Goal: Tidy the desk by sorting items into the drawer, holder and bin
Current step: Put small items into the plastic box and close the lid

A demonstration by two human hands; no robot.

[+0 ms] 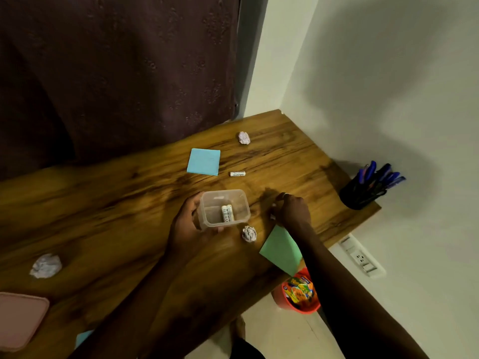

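Observation:
My left hand (pixel 188 224) grips a clear plastic container (pixel 223 208) on the wooden desk (pixel 116 203); two white batteries (pixel 227 213) lie inside it. My right hand (pixel 291 208) is closed on a small white object just right of the container; what it is stays unclear. Another battery (pixel 237 173) lies farther back, beside a blue sticky note (pixel 204 161). Crumpled paper balls sit near the container (pixel 249 233), at the back (pixel 244 138) and at the left (pixel 46 265). A green paper (pixel 281 248) lies under my right forearm.
A black holder (pixel 363 194) full of blue pens stands at the desk's right edge. A red bin (pixel 298 294) with colourful wrappers sits on the floor below. A pink lid (pixel 18 320) lies at the front left. A dark curtain hangs behind the desk.

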